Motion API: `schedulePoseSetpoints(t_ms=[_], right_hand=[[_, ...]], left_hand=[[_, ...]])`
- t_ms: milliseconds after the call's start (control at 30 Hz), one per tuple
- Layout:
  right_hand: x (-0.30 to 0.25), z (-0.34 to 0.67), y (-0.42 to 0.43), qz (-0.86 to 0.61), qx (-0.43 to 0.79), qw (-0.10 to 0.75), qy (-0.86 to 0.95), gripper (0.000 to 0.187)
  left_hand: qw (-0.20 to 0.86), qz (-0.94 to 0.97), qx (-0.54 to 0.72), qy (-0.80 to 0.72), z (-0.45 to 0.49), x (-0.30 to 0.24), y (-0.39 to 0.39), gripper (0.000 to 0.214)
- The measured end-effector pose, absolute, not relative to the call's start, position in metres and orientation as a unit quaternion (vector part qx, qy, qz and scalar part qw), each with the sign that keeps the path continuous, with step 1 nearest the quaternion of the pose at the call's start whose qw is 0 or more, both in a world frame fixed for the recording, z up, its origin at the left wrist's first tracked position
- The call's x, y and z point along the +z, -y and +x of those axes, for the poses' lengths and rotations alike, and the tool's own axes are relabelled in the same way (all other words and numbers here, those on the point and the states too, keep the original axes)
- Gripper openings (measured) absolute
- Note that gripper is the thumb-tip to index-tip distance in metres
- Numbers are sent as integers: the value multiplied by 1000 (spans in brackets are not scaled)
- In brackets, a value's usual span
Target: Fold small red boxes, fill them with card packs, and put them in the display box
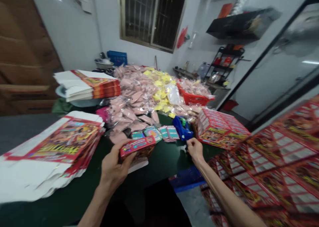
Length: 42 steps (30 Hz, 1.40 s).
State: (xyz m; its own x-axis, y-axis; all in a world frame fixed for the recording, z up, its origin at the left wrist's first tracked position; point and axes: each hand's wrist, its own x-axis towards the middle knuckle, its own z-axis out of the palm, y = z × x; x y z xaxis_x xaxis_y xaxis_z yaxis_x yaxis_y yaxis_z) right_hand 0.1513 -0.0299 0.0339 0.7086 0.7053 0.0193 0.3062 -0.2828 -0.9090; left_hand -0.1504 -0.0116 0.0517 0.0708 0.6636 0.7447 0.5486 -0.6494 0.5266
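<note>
My left hand (114,164) grips a small red printed cardboard box (138,146) above the dark green table (164,157). A pale flap sticks out at the box's lower edge. My right hand (195,150) is closed just in front of a blue tape dispenser (183,129). Something small and blurred shows at its fingertips, too unclear to name. Teal-edged cards (169,133) lie in small piles left of the dispenser, and more colourful cards (152,134) sit behind the held box.
Flat printed cartons (67,142) are stacked at left, with another stack (104,85) behind. Clear-wrapped pink pieces (134,95) and yellow pieces (161,84) heap across the back. A red basket (196,99) stands beyond the formed boxes (221,127). More boxes (276,154) pile up at right.
</note>
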Motion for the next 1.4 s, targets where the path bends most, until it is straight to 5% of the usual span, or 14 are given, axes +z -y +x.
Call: schedulePoseSetpoints(t_ms=[200,367,600,1133,1400], right_hand=[[91,55,80,-579,313,573,488,18],[113,-5,72,-441,439,642,448,66],[93,-25,55,-425,438,698,375,45],[64,-27,45,-457,522,644,323,59],[17,-30,55,-535,556,572,278,86]], left_hand=[[78,739,541,-394,-150,56,14,32],[92,734,546,-392,-148,56,18,34],[89,725,560,-391,-147,55,17,33],[139,843,431,-290,-159,81,10,34],[156,758,519,-362,-176,82,15,30]])
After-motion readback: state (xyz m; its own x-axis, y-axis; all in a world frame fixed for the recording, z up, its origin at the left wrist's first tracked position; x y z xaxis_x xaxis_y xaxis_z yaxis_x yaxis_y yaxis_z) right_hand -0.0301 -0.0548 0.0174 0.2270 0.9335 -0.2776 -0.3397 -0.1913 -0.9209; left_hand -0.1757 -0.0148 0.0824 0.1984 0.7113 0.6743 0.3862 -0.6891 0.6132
